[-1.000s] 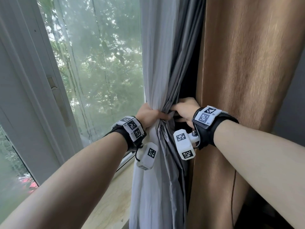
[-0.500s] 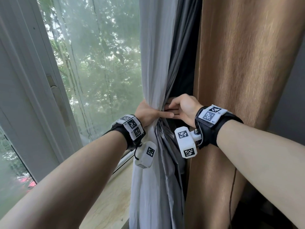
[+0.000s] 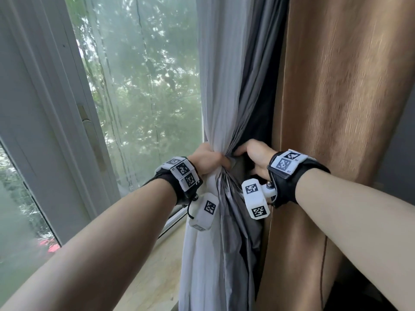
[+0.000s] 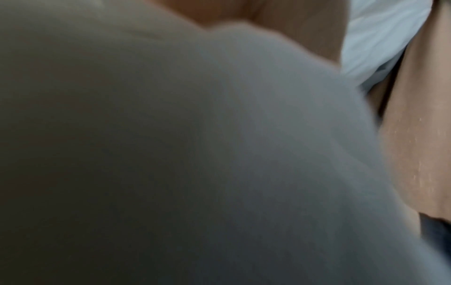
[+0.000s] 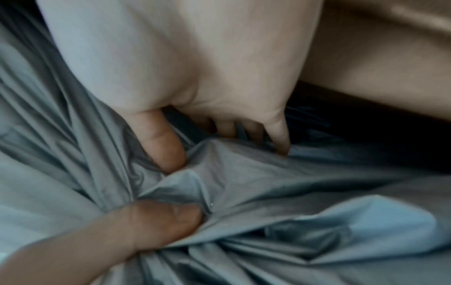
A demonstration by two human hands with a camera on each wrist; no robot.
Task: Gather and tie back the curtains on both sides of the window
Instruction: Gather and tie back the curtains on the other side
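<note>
A white sheer curtain [image 3: 215, 86] and its grey lining [image 3: 233, 221] hang bunched together in the middle of the head view. My left hand [image 3: 224, 162] grips the bunch at its waist, thumb across the front. My right hand [image 3: 241, 153] meets it from the right, fingers hooked behind the grey fold. In the right wrist view my right hand [image 5: 219, 150] digs thumb and fingers into the crumpled grey lining [image 5: 292, 192], with my left thumb [image 5: 151, 221] pressing the same folds. Blurred white curtain [image 4: 195, 154] fills the left wrist view. No tie-back is visible.
A heavy brown curtain [image 3: 336, 108] hangs just right of my right wrist, a thin cord [image 3: 323, 265] running down it. The window glass [image 3: 146, 97] and its grey frame with a handle [image 3: 89, 135] stand to the left. A stone sill [image 3: 157, 277] lies below.
My right hand has shifted its hold, its fingers sinking further behind the grey fold. The left hand keeps the same grip on the bunch.
</note>
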